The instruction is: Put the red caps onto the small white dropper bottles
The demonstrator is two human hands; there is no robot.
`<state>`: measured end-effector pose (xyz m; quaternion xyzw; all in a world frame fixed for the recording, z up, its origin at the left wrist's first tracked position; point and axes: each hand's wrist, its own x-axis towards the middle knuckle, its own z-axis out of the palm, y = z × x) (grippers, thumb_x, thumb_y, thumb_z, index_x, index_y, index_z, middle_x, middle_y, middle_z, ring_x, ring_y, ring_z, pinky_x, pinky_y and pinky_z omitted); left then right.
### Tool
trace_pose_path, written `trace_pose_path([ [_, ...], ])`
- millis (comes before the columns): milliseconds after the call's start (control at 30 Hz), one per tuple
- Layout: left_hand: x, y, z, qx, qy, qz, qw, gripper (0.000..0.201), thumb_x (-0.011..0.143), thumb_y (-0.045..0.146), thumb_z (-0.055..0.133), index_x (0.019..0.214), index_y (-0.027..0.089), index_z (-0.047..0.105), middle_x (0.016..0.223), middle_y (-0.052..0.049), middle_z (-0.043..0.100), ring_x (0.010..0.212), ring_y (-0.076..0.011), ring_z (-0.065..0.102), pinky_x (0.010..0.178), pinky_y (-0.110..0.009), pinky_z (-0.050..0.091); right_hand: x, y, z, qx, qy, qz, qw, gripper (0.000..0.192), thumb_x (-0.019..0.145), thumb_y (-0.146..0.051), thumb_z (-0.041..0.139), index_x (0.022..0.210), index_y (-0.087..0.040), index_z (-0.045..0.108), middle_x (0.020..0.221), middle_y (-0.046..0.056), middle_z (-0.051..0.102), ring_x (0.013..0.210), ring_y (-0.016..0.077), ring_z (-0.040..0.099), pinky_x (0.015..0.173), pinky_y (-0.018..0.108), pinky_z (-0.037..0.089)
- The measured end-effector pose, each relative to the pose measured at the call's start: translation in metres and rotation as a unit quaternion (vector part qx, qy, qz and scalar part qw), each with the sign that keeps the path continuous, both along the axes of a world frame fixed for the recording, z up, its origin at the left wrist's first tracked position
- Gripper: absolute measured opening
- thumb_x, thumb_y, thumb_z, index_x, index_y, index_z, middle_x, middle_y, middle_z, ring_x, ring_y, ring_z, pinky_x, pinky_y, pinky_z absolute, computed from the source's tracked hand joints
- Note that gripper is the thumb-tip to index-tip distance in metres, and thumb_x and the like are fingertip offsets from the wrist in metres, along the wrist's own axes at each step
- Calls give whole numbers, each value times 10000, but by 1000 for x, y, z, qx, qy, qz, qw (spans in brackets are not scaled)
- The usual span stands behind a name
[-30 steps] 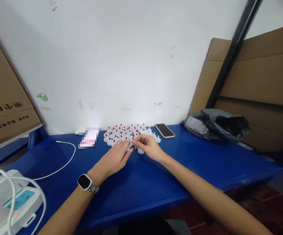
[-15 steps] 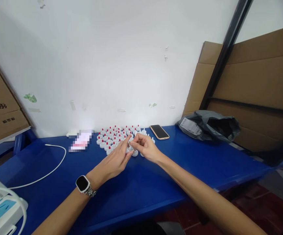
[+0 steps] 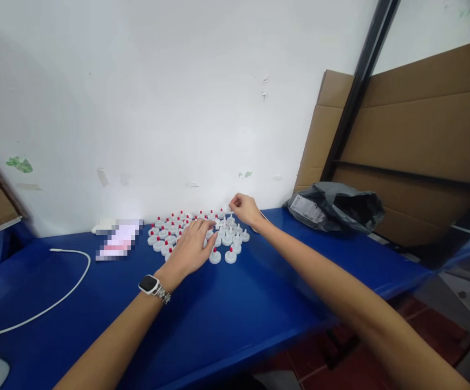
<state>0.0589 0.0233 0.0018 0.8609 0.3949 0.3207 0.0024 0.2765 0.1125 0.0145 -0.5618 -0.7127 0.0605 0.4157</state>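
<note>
Several white nozzle caps with red tips (image 3: 158,244) stand upright in a tight cluster. To their right are several white nozzle caps without red tips (image 3: 227,238). My left hand (image 3: 193,246) lies over the cluster, fingers stretched out and thumb apart, covering some caps; whether it touches them I cannot tell. Near its thumb, two red-tipped caps (image 3: 230,256) stand at the front. At the back of the bare-nozzle group, my right hand (image 3: 246,209) is closed in a pinch just above a nozzle. Whatever lies between those fingertips is too small to make out.
Everything rests on a blue table (image 3: 235,314) against a white wall. A phone (image 3: 263,215) is mostly hidden behind my right wrist. On the right sits a grey plastic bag (image 3: 332,206) by cardboard (image 3: 422,119). A white cable (image 3: 76,290) curves along the left.
My hands have parted: the right moved back, away from the left, which has opened over the cluster. Two red-tipped caps now show at the front. The view has shifted rightward.
</note>
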Motion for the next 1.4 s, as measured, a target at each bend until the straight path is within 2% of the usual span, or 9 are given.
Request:
trace_pose_path([
  [133, 1, -8, -7, 11, 14, -11, 1000, 250, 983, 331, 402, 1122, 209, 571, 1091, -82, 575, 1054, -260, 539, 913, -441, 456, 0, 31, -13, -31, -53, -13, 998, 103, 801, -162, 542, 814, -159, 644, 777, 39, 691, 684, 128, 599, 626, 221, 411],
  [333, -6, -10, -8, 6, 3, -18, 1000, 215, 977, 315, 423, 1076, 219, 587, 1062, -71, 574, 1035, -249, 531, 921, -434, 446, -11, 46, -22, -79, -118, 11, 990, 90, 773, -176, 612, 816, -172, 691, 805, 50, 714, 718, 146, 617, 649, 216, 419],
  [633, -8, -11, -4, -3, 3, -11, 1000, 226, 976, 320, 424, 1046, 209, 608, 1056, -71, 567, 1024, -246, 534, 914, -431, 452, -13, 50, -9, -133, -182, 30, 974, 160, 759, -144, 622, 858, -143, 747, 844, 60, 747, 748, 151, 644, 668, 206, 436],
  [767, -8, -9, -4, 0, 8, -8, 1000, 235, 977, 329, 419, 1032, 214, 616, 1044, -70, 568, 1019, -250, 533, 918, -439, 449, -12, 48, -4, -152, -200, 33, 967, 149, 755, -137, 628, 826, -132, 758, 832, 67, 753, 761, 160, 655, 670, 205, 436],
  [900, -10, -7, -5, 1, 9, -2, 1000, 238, 981, 327, 411, 1035, 212, 613, 1049, -69, 569, 1018, -249, 532, 920, -442, 446, -14, 40, -6, -156, -201, 30, 967, 185, 813, -220, 600, 899, -152, 749, 861, 58, 753, 779, 161, 659, 686, 216, 441],
  [1067, -14, -7, -6, -1, 10, 6, 1000, 233, 984, 305, 399, 1046, 208, 602, 1058, -69, 569, 1022, -246, 532, 907, -435, 451, -18, 18, -8, -116, -203, 10, 972, 316, 865, -369, 553, 1106, -208, 681, 979, 64, 723, 941, 218, 625, 879, 339, 414],
  [1200, -16, -8, -6, 0, 7, 11, 1000, 219, 974, 304, 422, 1046, 210, 606, 1065, -72, 567, 1024, -248, 535, 903, -433, 454, -22, -3, -8, -87, -266, 15, 960, 281, 806, -449, 613, 944, -232, 728, 1102, 108, 653, 1115, 295, 513, 978, 446, 312],
  [1300, -16, -10, -5, -1, 4, 12, 1000, 219, 968, 315, 438, 1049, 214, 615, 1053, -70, 569, 1020, -248, 537, 904, -435, 456, -26, -7, -6, -110, -323, 21, 940, 253, 748, -459, 671, 832, -236, 756, 1071, 121, 656, 1101, 317, 492, 956, 456, 296],
  [1400, -17, -11, -4, -3, 2, 14, 1000, 220, 967, 325, 443, 1038, 215, 620, 1048, -69, 572, 1028, -250, 539, 912, -437, 455, -32, -3, -2, -122, -326, 20, 937, 194, 738, -398, 685, 792, -228, 762, 978, 111, 692, 1071, 314, 510, 934, 443, 288],
])
